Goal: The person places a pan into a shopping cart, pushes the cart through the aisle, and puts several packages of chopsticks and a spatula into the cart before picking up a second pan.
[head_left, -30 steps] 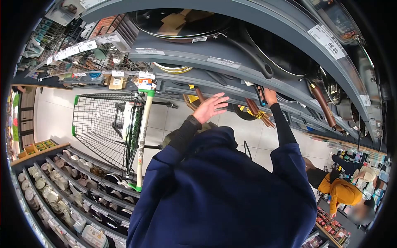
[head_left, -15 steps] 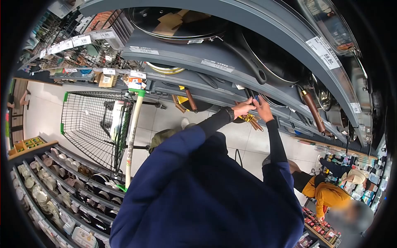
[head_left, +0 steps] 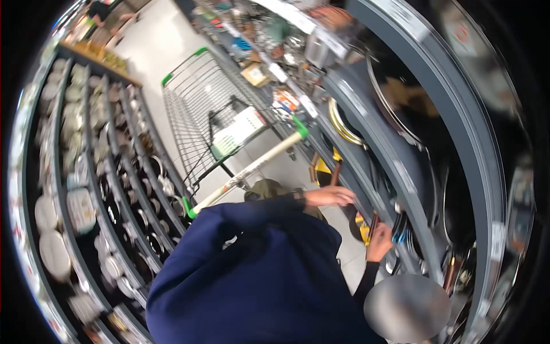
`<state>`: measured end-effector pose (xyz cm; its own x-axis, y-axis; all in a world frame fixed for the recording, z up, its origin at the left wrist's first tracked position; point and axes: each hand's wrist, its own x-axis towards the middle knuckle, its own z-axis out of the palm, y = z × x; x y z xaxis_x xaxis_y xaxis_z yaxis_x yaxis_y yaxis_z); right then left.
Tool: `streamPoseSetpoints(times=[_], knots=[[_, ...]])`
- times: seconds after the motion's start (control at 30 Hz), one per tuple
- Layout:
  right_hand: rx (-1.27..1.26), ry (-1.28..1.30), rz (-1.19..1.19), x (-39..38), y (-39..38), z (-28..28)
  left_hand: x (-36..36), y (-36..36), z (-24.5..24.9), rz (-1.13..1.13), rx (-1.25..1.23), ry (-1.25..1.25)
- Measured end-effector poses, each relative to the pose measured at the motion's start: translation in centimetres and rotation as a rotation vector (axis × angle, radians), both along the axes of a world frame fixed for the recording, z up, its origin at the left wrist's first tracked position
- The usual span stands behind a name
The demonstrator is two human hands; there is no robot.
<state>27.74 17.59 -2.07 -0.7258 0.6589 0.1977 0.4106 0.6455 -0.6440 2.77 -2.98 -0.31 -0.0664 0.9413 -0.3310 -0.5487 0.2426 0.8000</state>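
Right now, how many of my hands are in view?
2. The left hand reaches toward the grey shelf; the right hand sits lower, at the blue-tipped handles. Blur hides whether either grips anything.

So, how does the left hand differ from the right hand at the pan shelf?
The left hand is stretched flat, fingers toward the shelf, and holds nothing; the right hand is curled against the pan handles. The left hand is higher in the picture, the right hand lower. Blur hides whether the right hand grips a handle. Both reach to the same shelf.
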Motion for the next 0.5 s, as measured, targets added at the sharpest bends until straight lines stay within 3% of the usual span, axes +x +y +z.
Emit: streamPoseSetpoints(times=[0.07,0.13,0.2,0.27,0.37,0.5], knots=[[-0.292,-0.107,0.152,-3.0,-3.2,-1.5,-2.8,-7.5,-0.6,0.249,0.022,0.112],[-0.299,-0.096,0.341,-7.6,-6.8,-1.7,-4.8,-14.7,-0.4,0.471,-0.027,0.292],[-0.317,0.038,0.585,-13.2,-10.5,-1.6,-5.5,-20.6,3.5,0.628,-0.329,0.529],[-0.159,0.065,0.834,-19.5,-14.3,1.2,-5.6,-26.1,2.1,0.583,-0.645,1.196],[-0.050,0.116,1.100,-27.1,-19.8,3.7,-3.9,-31.2,-0.5,0.591,-0.979,1.551],[0.190,-0.008,1.446,-34.1,-24.4,3.8,-1.1,-34.7,-4.8,0.683,-1.043,1.462]])
